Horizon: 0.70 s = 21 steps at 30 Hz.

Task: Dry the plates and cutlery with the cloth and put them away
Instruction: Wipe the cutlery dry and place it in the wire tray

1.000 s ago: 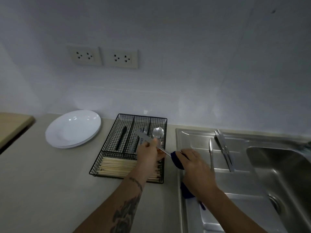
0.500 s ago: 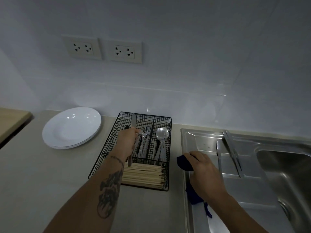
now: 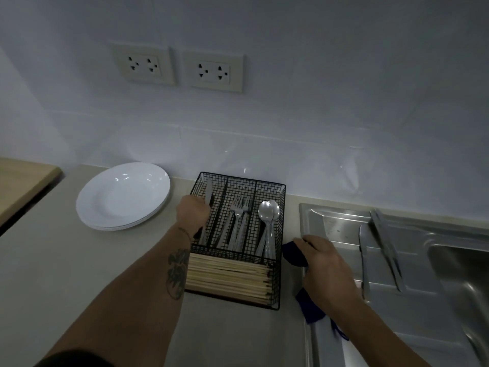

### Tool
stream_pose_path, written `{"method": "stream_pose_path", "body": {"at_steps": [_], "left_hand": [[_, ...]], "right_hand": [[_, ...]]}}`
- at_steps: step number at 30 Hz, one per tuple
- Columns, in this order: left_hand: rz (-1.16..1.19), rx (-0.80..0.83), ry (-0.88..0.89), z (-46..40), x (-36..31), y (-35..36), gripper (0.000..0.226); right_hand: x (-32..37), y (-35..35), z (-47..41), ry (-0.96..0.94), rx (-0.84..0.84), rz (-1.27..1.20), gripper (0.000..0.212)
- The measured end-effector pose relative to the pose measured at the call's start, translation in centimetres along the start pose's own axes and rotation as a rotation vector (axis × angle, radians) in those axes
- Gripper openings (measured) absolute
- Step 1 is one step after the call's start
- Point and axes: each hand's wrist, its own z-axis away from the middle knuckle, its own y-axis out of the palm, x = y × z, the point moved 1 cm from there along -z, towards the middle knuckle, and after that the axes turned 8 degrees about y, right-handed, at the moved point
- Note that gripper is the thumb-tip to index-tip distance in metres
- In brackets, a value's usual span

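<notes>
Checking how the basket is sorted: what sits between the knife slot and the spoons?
Head view: the forks, in the middle compartment of the wire basket.

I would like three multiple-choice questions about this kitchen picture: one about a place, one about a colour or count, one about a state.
1. Where do the silver spoons lie in the black wire cutlery basket?
A. right compartment
B. left compartment
C. front compartment

2. What colour is the cloth under the right hand?
A. white
B. dark blue
C. yellow

3. What is the left hand doing?
A. resting flat on the counter
B. lifting a plate
C. holding a table knife in the basket

Answers: 1 A, the spoon bowls show in the rightmost slot; 2 B, dark blue fabric shows beside the fingers; 3 C, the fingers are curled round the knife over the left slot.
</notes>
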Motion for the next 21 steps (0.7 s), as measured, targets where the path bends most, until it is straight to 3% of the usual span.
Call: {"method": "stream_pose_path", "body": {"at_steps": [9, 13, 21], "left_hand": [[-0.161, -0.026, 0.131, 3.2, -1.1, 0.4, 0.007], [-0.081, -0.096, 0.267, 6.4, -5.2, 1.2, 0.026], [0.038, 0.255, 0.529, 14.4, -11.3, 11.8, 0.026]], "right_hand": [[-0.9, -1.2, 0.7, 0.017, 0.003, -0.031, 0.071], [-2.5, -2.0, 2.1, 0.054, -0.034, -0.061, 0.068], [-7.5, -4.3, 6.1, 0.171, -0.072, -0.060, 0.061]]}}
